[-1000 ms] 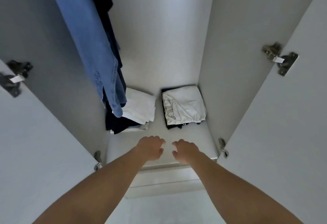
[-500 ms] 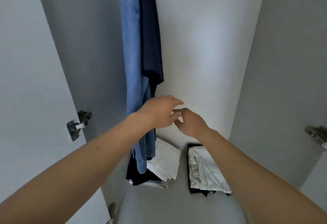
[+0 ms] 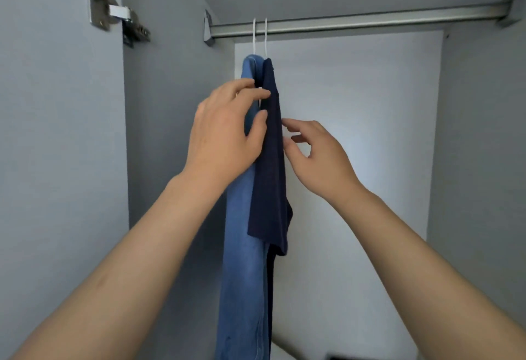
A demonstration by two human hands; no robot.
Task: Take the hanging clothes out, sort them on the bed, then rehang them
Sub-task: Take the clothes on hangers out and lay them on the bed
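2 garments hanging side by side on white hangers [image 3: 265, 35] from the wardrobe rail [image 3: 370, 21]: blue shirt [image 3: 242, 260] on the left, navy shirt [image 3: 270, 166] touching it on the right. Left hand [image 3: 225, 134] is reaching in at their upper edges, fingers loosely curved, thumb pressing the navy fabric; can't tell if it's actually gripping. Right hand [image 3: 316, 157] is hovering just beside the navy shirt, fingers spread, holding nothing.

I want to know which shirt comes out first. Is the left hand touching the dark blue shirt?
Touching. The head view shows the left hand with its fingers and thumb lying against the front edge of the dark blue shirt.
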